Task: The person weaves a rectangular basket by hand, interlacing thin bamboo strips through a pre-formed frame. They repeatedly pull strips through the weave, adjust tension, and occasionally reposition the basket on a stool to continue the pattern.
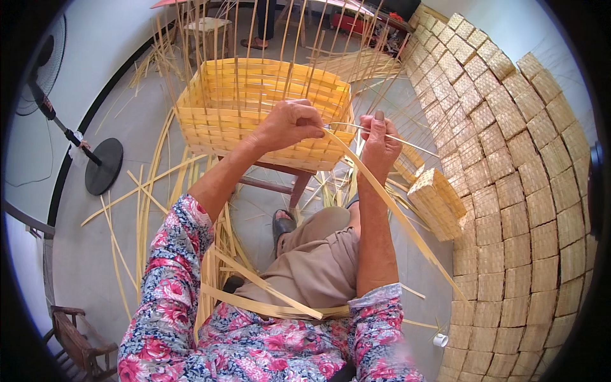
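Note:
A yellow woven bamboo-strip basket (235, 128) with tall upright stakes sits on a wooden stool (299, 190) in front of me. My left hand (293, 125) is closed in a pinch at the basket's near right corner, gripping the end of a flat pale bamboo strip (388, 193). That strip slants down to the right past my right forearm. Just right of the basket, my right hand (382, 140) is closed on a thin, pale strip (417, 148), thumb raised. The thin strip curves across toward my left fingertips; whether the two strips are joined there I cannot tell.
Woven blocks are stacked along the right (509, 210), with a separate woven box (436, 197) before them. Loose strips (149, 197) litter the floor and my lap. A fan base (104, 167) and wooden chair (76, 337) stand left. Another person's legs (264, 25) show at the back.

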Tool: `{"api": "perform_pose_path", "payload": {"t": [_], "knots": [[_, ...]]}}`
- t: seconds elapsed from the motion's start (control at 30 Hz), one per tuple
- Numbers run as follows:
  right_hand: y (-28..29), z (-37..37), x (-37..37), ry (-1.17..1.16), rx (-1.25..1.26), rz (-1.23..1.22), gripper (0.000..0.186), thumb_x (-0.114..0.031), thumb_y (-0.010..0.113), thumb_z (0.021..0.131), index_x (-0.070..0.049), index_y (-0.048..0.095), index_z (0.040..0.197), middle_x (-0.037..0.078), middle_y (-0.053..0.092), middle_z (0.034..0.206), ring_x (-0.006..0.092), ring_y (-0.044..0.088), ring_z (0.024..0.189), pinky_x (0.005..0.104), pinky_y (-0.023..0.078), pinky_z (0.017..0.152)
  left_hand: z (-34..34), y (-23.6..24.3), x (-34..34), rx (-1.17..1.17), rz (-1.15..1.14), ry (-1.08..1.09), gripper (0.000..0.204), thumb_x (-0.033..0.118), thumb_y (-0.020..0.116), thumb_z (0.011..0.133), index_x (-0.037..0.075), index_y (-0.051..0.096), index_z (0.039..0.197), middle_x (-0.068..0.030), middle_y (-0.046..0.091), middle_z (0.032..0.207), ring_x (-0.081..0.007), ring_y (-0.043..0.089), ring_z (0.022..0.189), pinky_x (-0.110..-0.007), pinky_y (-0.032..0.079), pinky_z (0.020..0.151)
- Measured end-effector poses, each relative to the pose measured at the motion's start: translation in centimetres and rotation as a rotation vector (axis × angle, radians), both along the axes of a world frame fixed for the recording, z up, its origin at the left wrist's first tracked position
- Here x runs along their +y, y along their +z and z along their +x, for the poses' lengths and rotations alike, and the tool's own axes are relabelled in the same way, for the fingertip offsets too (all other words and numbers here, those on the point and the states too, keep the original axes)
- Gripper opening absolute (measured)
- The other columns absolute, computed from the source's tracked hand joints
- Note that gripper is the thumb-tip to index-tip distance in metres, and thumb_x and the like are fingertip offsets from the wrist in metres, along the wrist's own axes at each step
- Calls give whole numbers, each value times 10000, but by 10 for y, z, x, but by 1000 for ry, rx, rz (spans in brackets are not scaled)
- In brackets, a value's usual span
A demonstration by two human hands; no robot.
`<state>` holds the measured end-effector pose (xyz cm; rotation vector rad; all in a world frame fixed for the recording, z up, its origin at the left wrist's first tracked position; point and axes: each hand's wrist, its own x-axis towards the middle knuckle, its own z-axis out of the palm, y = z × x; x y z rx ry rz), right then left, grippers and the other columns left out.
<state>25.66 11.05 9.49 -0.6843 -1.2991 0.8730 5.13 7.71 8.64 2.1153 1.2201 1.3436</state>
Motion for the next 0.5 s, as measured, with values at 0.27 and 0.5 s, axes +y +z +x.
{"api": "perform_pose_path", "payload": {"t": [0.27, 0.5], "knots": [[13, -2, 1, -45, -81, 6, 271, -105, 620, 956, 11, 631, 1201, 57, 667, 1025, 113, 564, 834, 269, 507, 793, -3, -2, 1, -33, 52, -54, 89, 101, 796, 857, 48, 731, 885, -4, 631, 828, -85, 588, 707, -247, 493, 596], [-3, 9, 10, 40, 600, -377, 159, -195, 542, 1027, -48, 601, 1025, 36, 627, 928, 121, 554, 774, 288, 488, 760, 1, -7, 11, -420, -112, 5, 117, 109, 728, 924, 0, 712, 888, -8, 592, 778, -53, 576, 645, -226, 495, 532]]}}
